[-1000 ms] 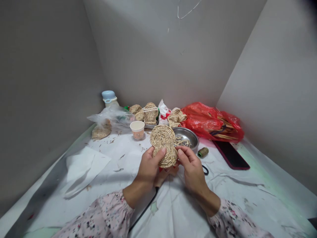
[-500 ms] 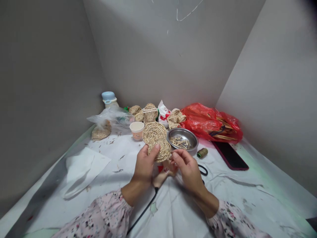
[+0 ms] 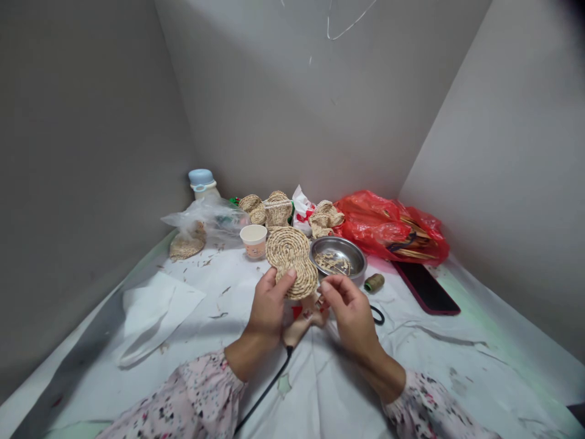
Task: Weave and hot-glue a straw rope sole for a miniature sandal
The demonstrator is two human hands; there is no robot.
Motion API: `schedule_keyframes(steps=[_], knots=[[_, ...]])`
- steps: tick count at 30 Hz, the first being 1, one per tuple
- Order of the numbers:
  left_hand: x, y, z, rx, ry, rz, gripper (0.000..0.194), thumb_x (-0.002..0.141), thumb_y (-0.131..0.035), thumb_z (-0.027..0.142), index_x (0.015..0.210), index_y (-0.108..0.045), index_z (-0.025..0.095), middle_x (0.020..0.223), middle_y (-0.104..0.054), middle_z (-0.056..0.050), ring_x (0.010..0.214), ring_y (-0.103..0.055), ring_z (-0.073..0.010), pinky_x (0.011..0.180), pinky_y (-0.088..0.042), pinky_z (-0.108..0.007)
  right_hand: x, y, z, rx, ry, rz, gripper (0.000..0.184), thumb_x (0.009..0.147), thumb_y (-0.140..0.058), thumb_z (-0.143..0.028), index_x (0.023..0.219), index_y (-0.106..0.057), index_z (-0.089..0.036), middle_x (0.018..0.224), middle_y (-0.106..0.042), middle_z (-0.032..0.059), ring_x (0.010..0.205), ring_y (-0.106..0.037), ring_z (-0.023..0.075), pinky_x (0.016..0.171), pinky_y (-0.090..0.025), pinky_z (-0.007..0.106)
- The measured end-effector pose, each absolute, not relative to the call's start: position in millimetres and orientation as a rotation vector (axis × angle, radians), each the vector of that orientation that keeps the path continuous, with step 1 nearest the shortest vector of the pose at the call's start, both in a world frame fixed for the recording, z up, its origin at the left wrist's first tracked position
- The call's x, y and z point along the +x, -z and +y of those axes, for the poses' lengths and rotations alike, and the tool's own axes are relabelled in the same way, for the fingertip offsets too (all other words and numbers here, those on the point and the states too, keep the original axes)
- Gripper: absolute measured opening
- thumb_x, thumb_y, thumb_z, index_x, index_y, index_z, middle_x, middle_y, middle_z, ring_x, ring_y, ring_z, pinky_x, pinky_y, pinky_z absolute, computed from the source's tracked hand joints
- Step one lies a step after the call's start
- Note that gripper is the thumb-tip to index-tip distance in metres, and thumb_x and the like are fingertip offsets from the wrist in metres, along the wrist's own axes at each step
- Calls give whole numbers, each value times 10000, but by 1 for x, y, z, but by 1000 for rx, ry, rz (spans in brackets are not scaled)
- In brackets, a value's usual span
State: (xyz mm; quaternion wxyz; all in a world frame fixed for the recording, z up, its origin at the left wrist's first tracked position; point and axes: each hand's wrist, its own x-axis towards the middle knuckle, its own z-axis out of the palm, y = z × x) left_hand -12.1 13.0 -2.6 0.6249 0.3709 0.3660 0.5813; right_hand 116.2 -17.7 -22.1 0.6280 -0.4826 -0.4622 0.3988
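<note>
My left hand (image 3: 269, 305) grips a gourd-shaped coiled straw piece (image 3: 292, 259), thumb on its front face and fingers behind. The piece is held upright, its larger coil on top. My right hand (image 3: 350, 311) is closed in a pinch just off the lower right edge of the coil. What sits between its fingertips is too small to make out. Under and between my hands lies a beige corded tool (image 3: 296, 331) shaped like a small glue gun, its upper part partly covered. Near my right hand, a black scissors-like loop (image 3: 378, 315) sticks out.
A metal bowl (image 3: 338, 274) of straw scraps, a paper cup (image 3: 254, 242) and a thread spool (image 3: 374, 282) stand close by. Farther right are a phone (image 3: 426, 288) and a red plastic bag (image 3: 379, 222). Other woven straw pieces (image 3: 278, 209) line the back; white paper (image 3: 155, 308) lies left.
My right hand has shifted slightly, its pinched fingertips a little farther from the straw piece's edge. My left hand keeps its hold on the piece.
</note>
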Motion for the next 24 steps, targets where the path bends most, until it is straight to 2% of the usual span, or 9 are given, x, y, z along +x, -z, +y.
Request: schedule_keyframes(steps=[5,11,15,24], knots=[[-10,4,7,936,-1236,818,309,761,-716,298,1023,-648,150,946,-735,-73,861,-666,-208,785,-499,-306,122,23,-15,-1105,-796,-1035,269,844,-641,-405,1009,-654,-193,963,-691,53,888,-630,204,772,-494,322],[-10,7,6,947,-1184,807,302,760,-736,321,979,-669,125,910,-738,-90,835,-666,-210,758,-504,-299,122,27,-15,-1128,-776,-1087,256,854,-638,-388,1000,-683,-182,964,-721,65,889,-651,214,812,-496,353],[-10,3,9,842,-1148,781,343,758,-742,328,1013,-669,110,890,-742,-103,785,-679,-212,743,-521,-320,123,25,-18,-1092,-808,-1111,290,907,-560,-406,1052,-688,-190,1044,-719,78,966,-646,225,838,-496,361],[-14,1,14,780,-1243,791,380,736,-765,353,1001,-679,94,964,-739,-125,732,-669,-184,691,-524,-293,115,26,-23,-900,-980,-1191,382,881,-603,-287,1250,-519,-233,1040,-695,65,826,-679,185,689,-550,309]])
